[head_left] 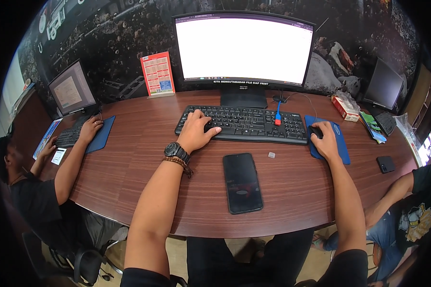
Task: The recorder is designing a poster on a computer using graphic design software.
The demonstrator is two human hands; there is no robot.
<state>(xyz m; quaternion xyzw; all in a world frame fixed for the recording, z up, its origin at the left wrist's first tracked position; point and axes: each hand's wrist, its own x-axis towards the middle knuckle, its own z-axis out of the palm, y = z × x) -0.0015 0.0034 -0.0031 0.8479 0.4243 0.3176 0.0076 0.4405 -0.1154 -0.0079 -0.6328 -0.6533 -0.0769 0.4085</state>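
Observation:
My left hand rests over the left end of a black keyboard, its fingers spread on the keys and the thumb stretched out to the right. A dark watch and beaded bracelets circle that wrist. My right hand is wrapped over a black mouse, which is mostly hidden under the palm. Beneath it lies a blue mouse pad. A blue cable with a red plug lies across the keyboard's right part. Behind the keyboard stands a curved monitor with a mostly white page on screen.
Between my forearms lies a black smartphone, with a small pale square piece beyond it. A red desk calendar stands left of the monitor. At right are a red-and-white box and a dark monitor. People sit at both sides.

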